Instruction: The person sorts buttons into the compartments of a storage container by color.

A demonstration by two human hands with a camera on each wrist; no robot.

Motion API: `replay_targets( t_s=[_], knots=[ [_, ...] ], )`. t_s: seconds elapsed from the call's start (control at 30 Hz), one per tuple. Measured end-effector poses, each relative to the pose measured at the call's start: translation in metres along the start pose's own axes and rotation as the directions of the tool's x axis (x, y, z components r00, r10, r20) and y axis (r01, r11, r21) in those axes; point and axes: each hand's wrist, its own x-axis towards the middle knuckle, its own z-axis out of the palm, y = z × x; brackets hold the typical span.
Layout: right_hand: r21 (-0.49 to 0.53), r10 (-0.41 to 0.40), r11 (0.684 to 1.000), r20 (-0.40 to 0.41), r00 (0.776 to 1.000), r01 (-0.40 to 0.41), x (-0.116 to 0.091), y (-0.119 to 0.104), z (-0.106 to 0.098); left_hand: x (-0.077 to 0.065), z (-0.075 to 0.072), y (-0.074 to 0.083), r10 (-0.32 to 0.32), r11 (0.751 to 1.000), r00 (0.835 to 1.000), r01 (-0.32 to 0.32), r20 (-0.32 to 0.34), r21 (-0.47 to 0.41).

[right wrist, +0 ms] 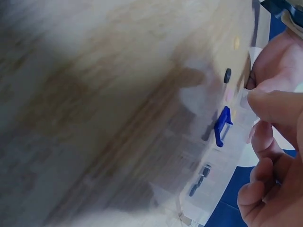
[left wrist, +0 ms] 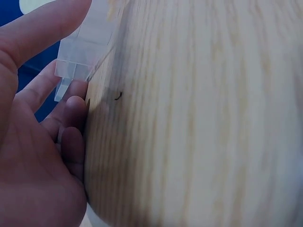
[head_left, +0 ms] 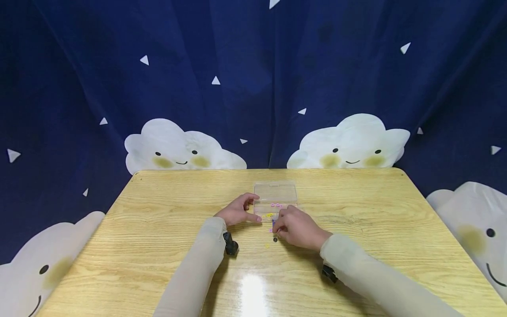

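A clear plastic compartment box lies on the table with its lid raised at the back. My left hand holds the box's left end, thumb at the front and fingers farther back. At the front right corner is my right hand, fingers bent and thumb near the index finger; whether anything is pinched there is hidden. Beside those fingertips, in the right wrist view, a blue angular piece shows against the box. Inside are pink rings, yellow bits and small dark pieces.
In front of the box, a small black round piece and a yellow piece lie on the wooden table. A pink piece is close to the right fingertips. Behind the table hangs a dark blue curtain with clouds.
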Motion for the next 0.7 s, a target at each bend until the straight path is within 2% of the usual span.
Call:
replay_targets(
  t_s=[0.2, 0.7],
  knots=[
    [-0.046, 0.003, 0.999, 0.010, 1.000, -0.002, -0.0021, -0.0022, 0.0041, 0.0008, -0.0002, -0.0009, -0.004, 1.000, 1.000, 0.004, 0.003, -0.007],
    [-0.066, -0.031, 0.997, 0.016, 0.999, 0.032, -0.0026, -0.0030, 0.0096, 0.0009, -0.0007, -0.0022, -0.006, 1.000, 1.000, 0.006, 0.006, -0.022]
  ],
)
